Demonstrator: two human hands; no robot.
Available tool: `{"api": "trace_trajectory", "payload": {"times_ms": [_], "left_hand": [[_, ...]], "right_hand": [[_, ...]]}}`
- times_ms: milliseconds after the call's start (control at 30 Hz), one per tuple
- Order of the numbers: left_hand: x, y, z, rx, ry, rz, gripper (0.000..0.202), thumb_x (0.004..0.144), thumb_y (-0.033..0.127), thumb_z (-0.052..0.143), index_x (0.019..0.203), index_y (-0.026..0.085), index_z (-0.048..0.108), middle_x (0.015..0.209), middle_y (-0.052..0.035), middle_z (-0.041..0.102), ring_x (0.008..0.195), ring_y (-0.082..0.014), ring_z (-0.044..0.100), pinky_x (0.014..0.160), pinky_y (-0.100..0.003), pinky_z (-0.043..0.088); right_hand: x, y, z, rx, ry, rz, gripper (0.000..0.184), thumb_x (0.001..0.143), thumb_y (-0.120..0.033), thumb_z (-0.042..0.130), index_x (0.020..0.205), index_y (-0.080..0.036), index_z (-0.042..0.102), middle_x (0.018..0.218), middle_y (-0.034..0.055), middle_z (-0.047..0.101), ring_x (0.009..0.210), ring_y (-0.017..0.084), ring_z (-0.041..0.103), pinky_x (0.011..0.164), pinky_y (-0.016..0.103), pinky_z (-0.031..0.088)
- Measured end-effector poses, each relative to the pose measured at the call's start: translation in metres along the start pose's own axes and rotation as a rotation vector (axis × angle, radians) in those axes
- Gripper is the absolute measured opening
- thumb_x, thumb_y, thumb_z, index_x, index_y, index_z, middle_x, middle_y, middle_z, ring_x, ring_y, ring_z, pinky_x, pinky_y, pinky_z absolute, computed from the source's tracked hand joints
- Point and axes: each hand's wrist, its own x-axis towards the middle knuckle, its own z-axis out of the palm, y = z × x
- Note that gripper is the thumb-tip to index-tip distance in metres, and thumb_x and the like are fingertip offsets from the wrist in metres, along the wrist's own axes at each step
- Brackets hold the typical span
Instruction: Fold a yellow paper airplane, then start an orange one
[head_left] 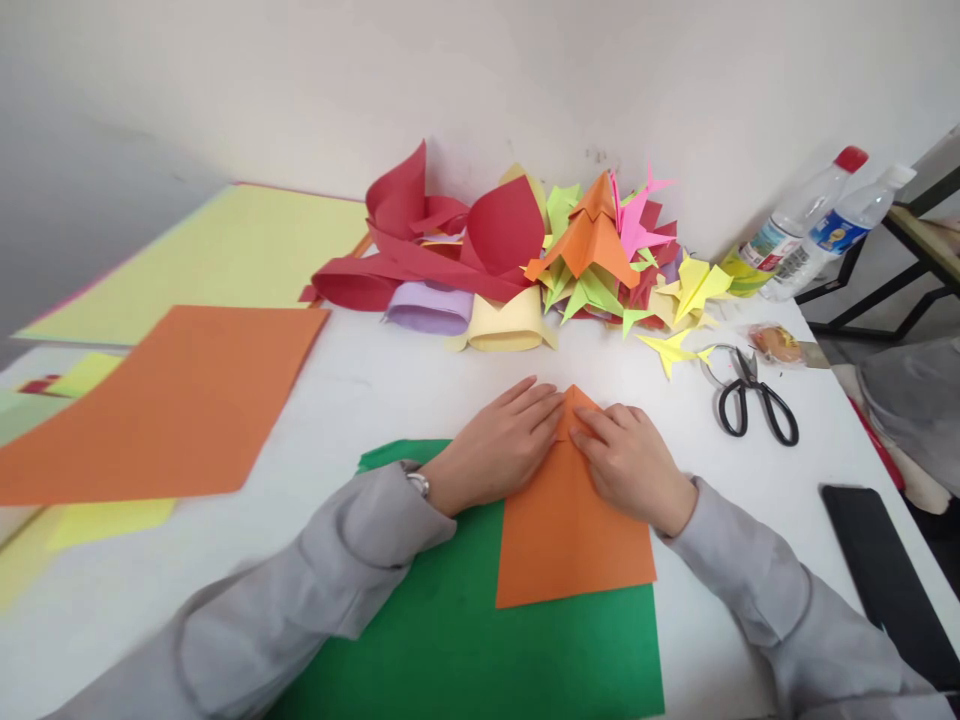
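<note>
An orange sheet of paper (576,530), folded to a point at its far end, lies on a green sheet (480,650). My left hand (504,440) rests flat along the left side of the point, its fingers stretched out together. On the other side, my right hand (631,460) has its thumb and forefinger at the folded flap, with the remaining fingers curled in. Part of the folded tip is hidden under the fingers.
Scissors (757,395), a black phone (892,580) and two bottles (780,225) are on the right. Folded paper planes (592,245) and red paper loops (420,245) are piled by the wall. A loose orange sheet (172,410) lies left over yellow paper.
</note>
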Motion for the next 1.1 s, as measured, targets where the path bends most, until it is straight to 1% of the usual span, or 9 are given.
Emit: {"api": "trace_trajectory", "payload": {"times_ms": [200, 367, 533, 767, 967, 1033, 1100], "left_hand": [[-0.010, 0.004, -0.008, 0.027, 0.038, 0.022, 0.033, 0.096, 0.012, 0.039, 0.114, 0.003, 0.065, 0.121, -0.0202, 0.067, 0.118, -0.0289, 0.060, 0.108, -0.051, 0.046], [-0.020, 0.007, -0.012, -0.048, 0.033, -0.009, 0.033, 0.095, 0.011, 0.040, 0.117, 0.006, 0.065, 0.120, -0.0182, 0.069, 0.118, -0.0276, 0.060, 0.108, -0.052, 0.046], [-0.033, 0.008, -0.015, -0.137, 0.060, -0.036, 0.036, 0.095, 0.011, 0.042, 0.123, 0.010, 0.063, 0.121, -0.0166, 0.068, 0.120, -0.0272, 0.059, 0.109, -0.052, 0.045], [-0.047, 0.008, -0.025, -0.097, 0.086, 0.001, 0.031, 0.094, 0.011, 0.045, 0.115, 0.010, 0.067, 0.116, -0.0145, 0.071, 0.111, -0.0256, 0.063, 0.106, -0.049, 0.049], [-0.058, 0.010, -0.027, -0.142, 0.108, -0.009, 0.037, 0.092, 0.009, 0.045, 0.121, 0.014, 0.065, 0.115, -0.0127, 0.072, 0.112, -0.0251, 0.063, 0.106, -0.048, 0.049], [-0.059, 0.011, -0.027, -0.137, 0.128, -0.003, 0.035, 0.091, 0.009, 0.045, 0.117, 0.014, 0.067, 0.112, -0.0123, 0.073, 0.109, -0.0249, 0.063, 0.104, -0.047, 0.050], [-0.057, 0.011, -0.029, -0.122, 0.146, 0.005, 0.029, 0.090, 0.009, 0.047, 0.108, 0.013, 0.070, 0.107, -0.0126, 0.073, 0.104, -0.0246, 0.064, 0.101, -0.047, 0.052]], "right_hand": [[-0.001, 0.001, 0.002, 0.015, -0.001, 0.001, 0.025, 0.086, -0.010, 0.055, 0.107, -0.016, 0.067, 0.123, 0.0101, 0.064, 0.088, 0.024, 0.046, 0.072, 0.039, 0.037], [-0.002, 0.001, 0.003, 0.041, 0.002, 0.006, 0.026, 0.086, -0.009, 0.055, 0.108, -0.017, 0.067, 0.123, 0.0109, 0.063, 0.089, 0.024, 0.048, 0.073, 0.039, 0.037], [-0.002, 0.001, 0.004, 0.028, 0.036, 0.001, 0.025, 0.088, -0.009, 0.053, 0.107, -0.015, 0.068, 0.122, 0.0090, 0.066, 0.089, 0.024, 0.047, 0.072, 0.039, 0.038], [-0.002, 0.002, 0.005, 0.029, 0.018, 0.007, 0.026, 0.088, -0.009, 0.053, 0.108, -0.017, 0.068, 0.124, 0.0095, 0.065, 0.090, 0.023, 0.048, 0.073, 0.039, 0.039], [-0.002, 0.002, 0.005, 0.046, 0.030, 0.004, 0.026, 0.087, -0.009, 0.054, 0.109, -0.016, 0.068, 0.124, 0.0106, 0.065, 0.091, 0.024, 0.049, 0.073, 0.039, 0.038], [-0.002, 0.002, 0.004, 0.041, 0.026, 0.008, 0.027, 0.087, -0.009, 0.053, 0.108, -0.017, 0.068, 0.124, 0.0104, 0.065, 0.090, 0.024, 0.049, 0.072, 0.039, 0.038], [-0.002, 0.002, 0.004, 0.033, 0.025, 0.005, 0.027, 0.087, -0.008, 0.053, 0.108, -0.017, 0.068, 0.124, 0.0101, 0.065, 0.090, 0.024, 0.048, 0.072, 0.039, 0.038]]}}
